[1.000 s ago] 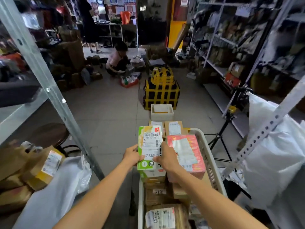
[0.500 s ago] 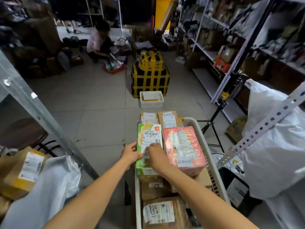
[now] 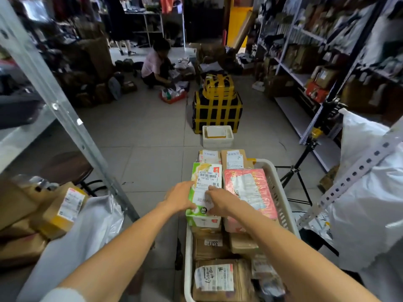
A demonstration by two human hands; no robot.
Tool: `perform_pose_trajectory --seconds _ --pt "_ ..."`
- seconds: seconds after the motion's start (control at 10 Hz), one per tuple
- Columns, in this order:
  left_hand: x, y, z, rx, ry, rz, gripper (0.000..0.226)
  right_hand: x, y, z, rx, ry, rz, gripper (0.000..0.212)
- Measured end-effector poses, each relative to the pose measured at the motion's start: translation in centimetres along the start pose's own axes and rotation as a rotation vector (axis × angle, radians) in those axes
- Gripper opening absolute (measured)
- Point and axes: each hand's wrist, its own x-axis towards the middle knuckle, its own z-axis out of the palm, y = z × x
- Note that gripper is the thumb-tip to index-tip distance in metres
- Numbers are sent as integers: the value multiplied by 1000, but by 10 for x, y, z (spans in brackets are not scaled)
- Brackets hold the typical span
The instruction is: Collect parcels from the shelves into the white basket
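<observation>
Down at 6 o'clock, just right of centre, the white basket (image 3: 281, 192) stands on the tiled floor, stacked high with parcels. On top of the stack lies a green-and-white box (image 3: 207, 171) with a barcode label, its long side running from 6 to 12 o'clock. The left hand (image 3: 180, 198) lies against the box's 9 o'clock side, released, its fingers stretched along the edge. The right hand (image 3: 218, 201) rests on top, also released, with spread fingers pressing on the label. Touching the box at its 3 o'clock side is a pink parcel (image 3: 248, 188), lying flat against the basket wall. Beneath both, toward 6 o'clock, sit brown cardboard parcels (image 3: 218, 277), the nearest bearing a large white label. At the basket's 12 o'clock end, two more labelled cartons (image 3: 233, 159) lie side by side.

Beyond the basket at 12 o'clock a white foam box (image 3: 217, 136) sits on the floor, touching a black bundle strapped with yellow tape (image 3: 218, 110). A tripod (image 3: 296, 175) stands at 3 o'clock of the basket. At 9 o'clock, a steel shelf upright (image 3: 65, 118) slants past a labelled carton (image 3: 63, 208) and a white plastic bag (image 3: 87, 232). Far off at 11 o'clock a person (image 3: 154, 66) crouches over goods.
</observation>
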Motion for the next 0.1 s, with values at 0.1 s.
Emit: perform_pose_trajectory --seconds 0.1 --pt "-20 17 -6 129 3 -23 81 -20 -1 -12 -145 -53 -15 32"
